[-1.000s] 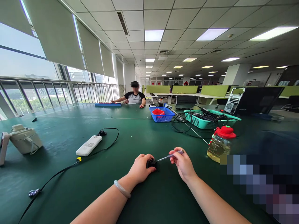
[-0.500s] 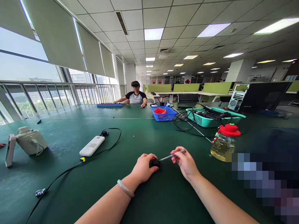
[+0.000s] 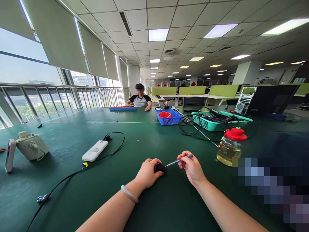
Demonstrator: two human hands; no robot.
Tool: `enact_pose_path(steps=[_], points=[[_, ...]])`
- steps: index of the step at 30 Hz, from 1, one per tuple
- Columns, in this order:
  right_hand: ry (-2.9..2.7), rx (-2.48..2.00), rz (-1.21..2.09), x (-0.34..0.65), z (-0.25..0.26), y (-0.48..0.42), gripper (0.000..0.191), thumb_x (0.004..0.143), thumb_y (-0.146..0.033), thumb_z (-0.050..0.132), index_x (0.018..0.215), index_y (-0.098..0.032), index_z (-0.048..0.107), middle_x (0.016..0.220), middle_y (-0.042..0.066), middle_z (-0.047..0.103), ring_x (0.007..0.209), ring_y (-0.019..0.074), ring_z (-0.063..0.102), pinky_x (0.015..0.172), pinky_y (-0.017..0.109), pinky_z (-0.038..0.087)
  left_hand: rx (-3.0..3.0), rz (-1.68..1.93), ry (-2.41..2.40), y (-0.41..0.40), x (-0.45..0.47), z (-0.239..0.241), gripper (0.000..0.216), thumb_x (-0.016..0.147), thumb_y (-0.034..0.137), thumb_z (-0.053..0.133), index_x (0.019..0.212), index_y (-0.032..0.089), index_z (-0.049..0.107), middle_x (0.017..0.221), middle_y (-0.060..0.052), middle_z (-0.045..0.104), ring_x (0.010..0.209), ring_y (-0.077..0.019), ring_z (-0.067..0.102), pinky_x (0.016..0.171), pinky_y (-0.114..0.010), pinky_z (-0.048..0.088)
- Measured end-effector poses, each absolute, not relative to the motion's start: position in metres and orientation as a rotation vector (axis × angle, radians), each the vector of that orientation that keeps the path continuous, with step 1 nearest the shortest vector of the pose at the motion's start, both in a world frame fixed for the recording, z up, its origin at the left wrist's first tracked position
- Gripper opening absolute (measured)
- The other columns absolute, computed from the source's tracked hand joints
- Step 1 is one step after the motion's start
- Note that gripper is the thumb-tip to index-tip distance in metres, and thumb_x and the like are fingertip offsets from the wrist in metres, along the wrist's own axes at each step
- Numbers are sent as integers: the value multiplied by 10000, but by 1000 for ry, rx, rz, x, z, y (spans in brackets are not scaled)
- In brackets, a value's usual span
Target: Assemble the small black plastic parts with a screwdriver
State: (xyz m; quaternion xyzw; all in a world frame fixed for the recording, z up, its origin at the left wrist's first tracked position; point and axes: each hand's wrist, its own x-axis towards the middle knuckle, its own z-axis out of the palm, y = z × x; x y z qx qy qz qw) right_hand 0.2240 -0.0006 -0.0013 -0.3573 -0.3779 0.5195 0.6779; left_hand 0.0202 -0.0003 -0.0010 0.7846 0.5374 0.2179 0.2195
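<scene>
While our left hand (image 3: 147,173) clamps down on a small black gadget (image 3: 159,168) sitting on the green table (image 3: 101,193) right in front of us, our right hand (image 3: 191,167) pinches a slim screwdriver (image 3: 178,160) between thumb and fingertips, tip poking into the gadget. Off to the right there's an oil bottle (image 3: 229,148) with a red cap, and a white power strip (image 3: 95,150) sits to the left.

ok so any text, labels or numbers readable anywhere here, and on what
None can be read.
White power strip: grey printing, too small and blurred.
Red signs on the far wall: too small.
Oil jug: no readable label shows.
Screwdriver and small black part: no marking visible.
</scene>
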Motion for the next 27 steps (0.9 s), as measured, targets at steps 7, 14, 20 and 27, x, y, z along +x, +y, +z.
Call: enact_pose_path(steps=[7, 14, 20, 27], points=[[-907, -786, 1111, 225, -1, 0, 144, 594, -214, 645, 679, -199, 530, 626, -7, 631, 464, 104, 502, 439, 234, 395, 2176, 634, 1475, -1, 21, -1, 330, 732, 319, 691, 1055, 279, 643, 1052, -32, 624, 1039, -227, 559, 961, -345, 429], [-1023, -764, 1043, 221, -3, -3, 99, 639, -199, 635, 692, -194, 552, 662, -9, 632, 487, 97, 513, 453, 225, 411, 2173, 654, 1472, -1, 21, -1, 315, 726, 310, 688, 1037, 277, 650, 1035, -30, 641, 1030, -227, 571, 958, -347, 435], [-1104, -736, 1027, 215, -5, -7, 54, 684, -205, 633, 707, -194, 585, 693, -3, 630, 512, 105, 534, 469, 235, 443, 2182, 653, 1476, 0, 21, -1, 312, 728, 315, 678, 1033, 259, 646, 1019, -38, 654, 1027, -231, 575, 941, -347, 446], [-1157, -738, 959, 210, -4, -13, 93, 734, -255, 662, 791, -196, 619, 723, 4, 621, 539, 117, 554, 486, 250, 476, 2169, 643, 1492, 2, 21, 0, 363, 727, 344, 685, 1075, 254, 637, 1026, -47, 650, 1030, -237, 578, 938, -353, 454]])
